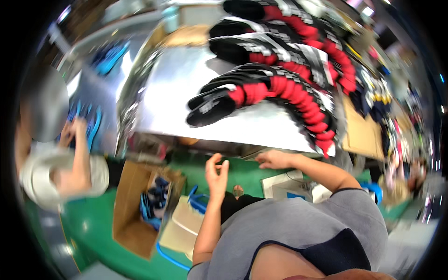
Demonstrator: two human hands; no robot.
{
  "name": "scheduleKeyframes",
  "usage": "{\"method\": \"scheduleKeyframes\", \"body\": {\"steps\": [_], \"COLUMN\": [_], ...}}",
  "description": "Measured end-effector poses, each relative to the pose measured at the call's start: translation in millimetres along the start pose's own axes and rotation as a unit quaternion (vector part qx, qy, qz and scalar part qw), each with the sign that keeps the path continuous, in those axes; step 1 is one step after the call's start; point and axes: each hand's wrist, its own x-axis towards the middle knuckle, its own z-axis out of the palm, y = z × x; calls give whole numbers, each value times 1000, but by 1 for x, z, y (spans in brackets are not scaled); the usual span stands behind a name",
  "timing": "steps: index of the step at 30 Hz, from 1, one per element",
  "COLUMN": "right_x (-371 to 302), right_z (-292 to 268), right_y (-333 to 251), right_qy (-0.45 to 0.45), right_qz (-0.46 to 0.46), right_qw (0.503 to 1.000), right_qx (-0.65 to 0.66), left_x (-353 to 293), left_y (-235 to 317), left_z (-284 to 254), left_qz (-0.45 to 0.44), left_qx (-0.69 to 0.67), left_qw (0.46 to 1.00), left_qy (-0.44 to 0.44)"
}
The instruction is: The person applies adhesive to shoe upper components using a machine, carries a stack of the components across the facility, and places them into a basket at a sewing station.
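Observation:
My left hand (pixel 217 175) is raised in front of the table's near edge, fingers bent and apart, holding nothing. To its right, my right hand (pixel 275 159) hovers at the same edge with its fingers loosely bent and apart; nothing shows in it. Beyond both hands, a curved row of overlapping black and red shoe-shaped pieces (pixel 261 91) lies on the shiny metal tabletop (pixel 168 98). More black, white and red rows (pixel 275 51) of the same kind lie behind it. Motion blurs the pieces, so I cannot tell exactly what they are. Neither hand touches them.
On the left, another person's hands (pixel 74 128) work over blue sole-shaped pieces (pixel 96 126). An open cardboard box (pixel 128 205) with blue and dark pieces stands on the green floor, beside a blue-framed chair (pixel 179 219). A white box (pixel 284 184) sits below my right arm.

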Motion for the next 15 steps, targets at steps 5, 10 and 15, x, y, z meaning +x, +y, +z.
{"method": "scheduleKeyframes", "body": {"steps": [5,10,15], "right_x": [-102,-199,-180], "right_z": [-70,-108,-150], "right_y": [44,121,153], "right_qy": [384,642,428], "right_qz": [121,394,522], "right_qw": [893,639,724], "right_qx": [202,-158,143], "left_x": [93,198,233], "left_y": [19,35,39], "left_z": [50,109,163], "left_qz": [4,-186,-87], "left_qx": [53,-109,-145], "left_qw": [998,974,983], "left_qy": [-36,-63,-72]}}
